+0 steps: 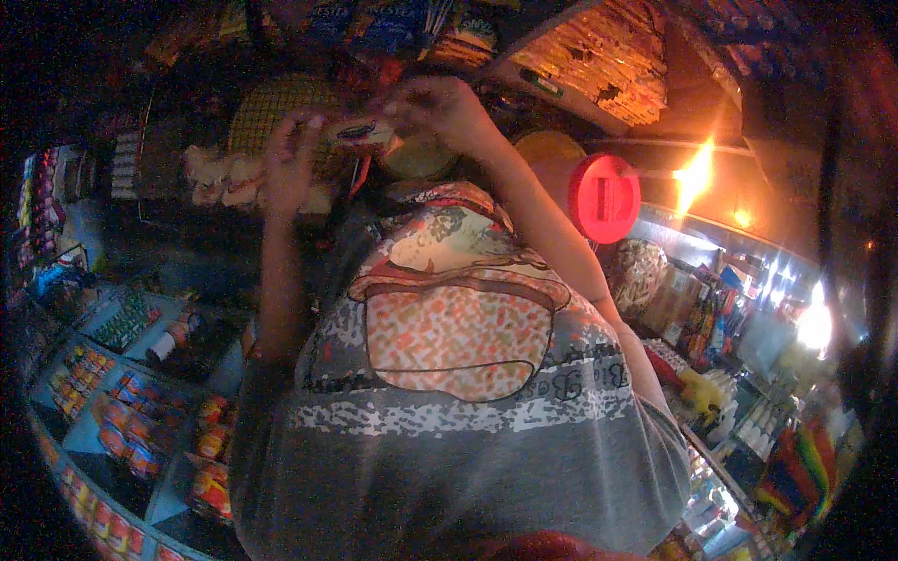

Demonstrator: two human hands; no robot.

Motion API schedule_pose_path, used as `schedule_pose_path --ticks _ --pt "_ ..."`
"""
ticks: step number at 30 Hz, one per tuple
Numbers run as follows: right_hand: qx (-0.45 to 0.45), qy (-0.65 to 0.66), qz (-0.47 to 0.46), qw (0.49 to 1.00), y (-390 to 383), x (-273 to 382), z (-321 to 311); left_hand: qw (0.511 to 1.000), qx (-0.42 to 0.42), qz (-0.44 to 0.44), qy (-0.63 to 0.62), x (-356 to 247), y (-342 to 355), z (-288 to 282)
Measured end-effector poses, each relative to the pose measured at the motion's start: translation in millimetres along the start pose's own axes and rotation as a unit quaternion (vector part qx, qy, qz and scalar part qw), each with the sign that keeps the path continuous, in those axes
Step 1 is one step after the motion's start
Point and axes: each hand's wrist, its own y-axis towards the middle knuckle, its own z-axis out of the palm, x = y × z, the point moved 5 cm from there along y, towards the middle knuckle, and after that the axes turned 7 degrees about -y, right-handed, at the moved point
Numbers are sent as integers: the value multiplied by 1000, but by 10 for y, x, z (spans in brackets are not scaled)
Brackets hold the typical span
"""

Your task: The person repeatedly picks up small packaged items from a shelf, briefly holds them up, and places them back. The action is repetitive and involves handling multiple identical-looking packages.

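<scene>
Packet: small snack pkt [360, 133], pale wrapper w/ dark print, was held up in the air between both hands, well above the display trays; raised pos. kept it near eye level and off the stock below.
Left hand: left hand [290, 150] was closed in a pinch on pkt's left end, fingers curled, thumb side toward the wrapper.
Right hand: right hand [440, 107] was curled over pkt's right end from above, fingertips pinching the wrapper edge; opposing grips on both ends read as a hold for pulling/tearing, by judgement only.
Forearms: both rose from lower edge past the grey patterned shirt [449, 374], elbows bent, so hands met in front of chest.
Beyond hands: woven yellow basket [281, 107] just behind left hand; pale buns/bread pieces [220, 178] below-left of it.
Right of right hand: jar w/ red lid [603, 196], lying sideways, lid facing cam, near the forearm.
Below left hand: blue display trays [122, 411] w/ rows of small red/orange pkts, well apart from hands.
Lighting: dim, orange lamps far right; fine detail on pkt print not legible.
</scene>
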Motion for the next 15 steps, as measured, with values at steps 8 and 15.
schedule_pose_path --ticks 8,15 --pt "-170 232 19 958 40 54 78 978 -34 -146 -146 252 -4 -118" --pt "-56 40 4 998 35 71 123 994 31 -108 18 -181 -29 -50"
